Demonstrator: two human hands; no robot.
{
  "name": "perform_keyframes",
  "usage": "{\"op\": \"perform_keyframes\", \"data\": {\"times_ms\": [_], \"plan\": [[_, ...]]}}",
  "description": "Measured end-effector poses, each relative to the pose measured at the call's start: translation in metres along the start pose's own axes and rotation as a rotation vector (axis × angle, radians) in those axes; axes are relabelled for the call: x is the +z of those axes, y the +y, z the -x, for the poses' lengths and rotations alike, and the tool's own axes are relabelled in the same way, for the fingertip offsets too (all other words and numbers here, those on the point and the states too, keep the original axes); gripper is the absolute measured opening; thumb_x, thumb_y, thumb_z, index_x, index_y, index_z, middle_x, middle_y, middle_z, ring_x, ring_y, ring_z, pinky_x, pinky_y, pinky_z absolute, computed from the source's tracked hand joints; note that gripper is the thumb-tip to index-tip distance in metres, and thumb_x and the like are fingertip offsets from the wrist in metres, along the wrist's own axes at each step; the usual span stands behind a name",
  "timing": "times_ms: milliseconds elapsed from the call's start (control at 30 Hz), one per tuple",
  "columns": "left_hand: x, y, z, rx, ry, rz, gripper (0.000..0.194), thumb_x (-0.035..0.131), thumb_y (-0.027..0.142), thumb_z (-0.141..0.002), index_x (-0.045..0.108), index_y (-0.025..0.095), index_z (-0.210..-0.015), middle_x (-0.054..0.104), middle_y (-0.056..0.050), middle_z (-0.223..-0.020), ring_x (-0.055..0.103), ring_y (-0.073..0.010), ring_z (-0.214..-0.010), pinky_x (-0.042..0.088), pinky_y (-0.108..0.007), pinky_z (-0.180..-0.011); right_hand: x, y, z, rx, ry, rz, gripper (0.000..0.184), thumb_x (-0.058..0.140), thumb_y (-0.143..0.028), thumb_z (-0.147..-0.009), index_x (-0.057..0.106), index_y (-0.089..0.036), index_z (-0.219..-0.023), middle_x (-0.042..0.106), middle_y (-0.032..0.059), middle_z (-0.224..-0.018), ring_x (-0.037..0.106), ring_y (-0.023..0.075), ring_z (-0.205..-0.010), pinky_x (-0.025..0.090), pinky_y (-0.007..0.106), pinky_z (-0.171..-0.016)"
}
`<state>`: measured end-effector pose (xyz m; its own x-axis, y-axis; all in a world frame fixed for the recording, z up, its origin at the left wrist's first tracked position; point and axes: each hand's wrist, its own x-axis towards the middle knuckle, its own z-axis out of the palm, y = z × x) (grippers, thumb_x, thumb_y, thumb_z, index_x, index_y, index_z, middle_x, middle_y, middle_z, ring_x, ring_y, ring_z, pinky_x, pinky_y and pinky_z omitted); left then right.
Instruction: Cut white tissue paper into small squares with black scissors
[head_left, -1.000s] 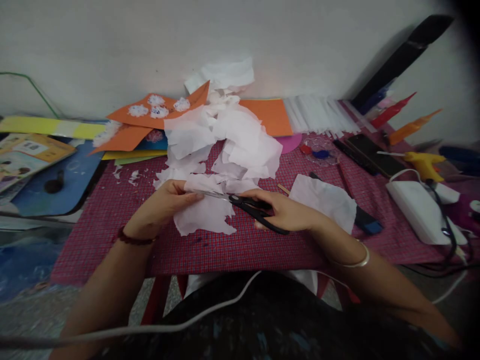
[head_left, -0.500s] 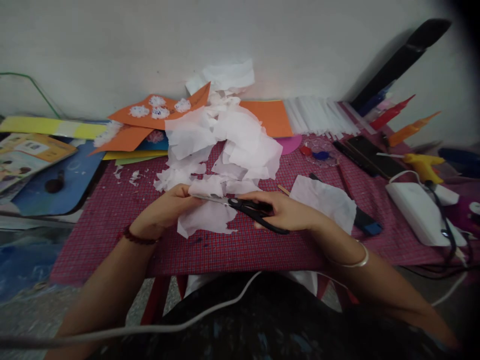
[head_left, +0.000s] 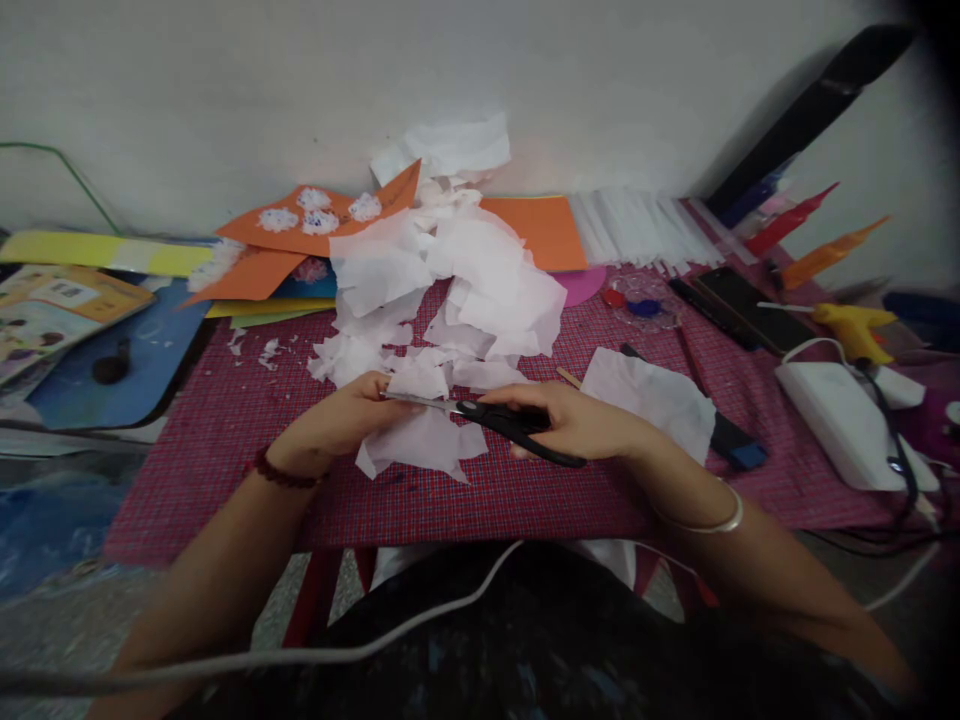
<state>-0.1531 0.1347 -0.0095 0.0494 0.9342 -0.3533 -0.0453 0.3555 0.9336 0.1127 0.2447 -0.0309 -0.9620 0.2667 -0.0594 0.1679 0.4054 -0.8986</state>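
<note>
Black-handled scissors [head_left: 517, 430] sit in my right hand [head_left: 577, 420], whose fingers are wrapped round the handles. Their blades point left, across a sheet of thin white paper [head_left: 420, 445]. My left hand [head_left: 349, 420] pinches this sheet at its left side, thumb on top, close to the blade tips. The sheet has a ragged right edge and hangs over the checked cloth. Just beyond both hands lies a loose pile of torn white paper [head_left: 487, 270]. Another white piece [head_left: 649, 400] rests beside my right wrist.
Orange card with white flowers [head_left: 319, 222] lies at the back left, and a bundle of white strips [head_left: 637, 230] at the back right. On the right are a phone [head_left: 750, 310], a yellow glue gun [head_left: 855, 325] and a white power strip [head_left: 847, 425]. A white cable [head_left: 360, 655] crosses my lap.
My left hand has shifted slightly right and down with the paper, nearer the scissors. The sheet's lower right edge has changed shape. My right hand stays almost in place.
</note>
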Motion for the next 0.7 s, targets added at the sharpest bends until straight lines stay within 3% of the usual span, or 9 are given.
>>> {"op": "perform_keyframes", "data": {"times_ms": [333,533,600,700], "plan": [[-0.004,-0.004,-0.001,-0.052,-0.079,0.016,0.013,0.079,0.029,-0.069,0.074,0.018,-0.066,0.062,-0.001,-0.054,0.046,-0.0088,-0.044,0.036,-0.018,-0.042,0.001,-0.007,-0.001,-0.008,0.002,-0.053,0.043,0.070,-0.038,-0.093,0.066,-0.019,-0.132,0.071,0.0042,-0.105,0.061,0.0162,-0.088,0.048,0.027,-0.076],[-0.009,-0.003,-0.001,-0.042,-0.197,-0.028,0.013,0.084,0.025,-0.067,0.078,0.019,-0.077,0.074,-0.006,-0.071,0.068,-0.0169,-0.062,0.055,-0.025,-0.060,0.003,-0.001,0.000,0.091,0.143,-0.157,0.057,0.075,-0.047,-0.088,0.062,-0.018,-0.136,0.057,-0.0043,-0.074,0.049,0.0109,-0.064,0.037,0.025,-0.058],[-0.012,-0.003,-0.001,-0.033,-0.174,-0.046,0.016,0.086,0.022,-0.064,0.078,0.018,-0.077,0.075,-0.007,-0.072,0.070,-0.0184,-0.064,0.057,-0.026,-0.063,0.002,0.001,0.000,0.111,0.201,-0.183,0.056,0.076,-0.048,-0.086,0.063,-0.020,-0.133,0.053,-0.0057,-0.071,0.045,0.0100,-0.060,0.034,0.025,-0.056],[-0.017,-0.003,0.002,0.051,-0.009,-0.005,0.018,0.088,0.020,-0.061,0.078,0.018,-0.075,0.075,-0.006,-0.072,0.068,-0.0164,-0.063,0.056,-0.023,-0.062,0.001,0.004,0.002,0.100,0.241,-0.207,0.060,0.077,-0.051,-0.085,0.062,-0.020,-0.133,0.053,-0.0041,-0.075,0.045,0.0106,-0.063,0.036,0.026,-0.057]]}}
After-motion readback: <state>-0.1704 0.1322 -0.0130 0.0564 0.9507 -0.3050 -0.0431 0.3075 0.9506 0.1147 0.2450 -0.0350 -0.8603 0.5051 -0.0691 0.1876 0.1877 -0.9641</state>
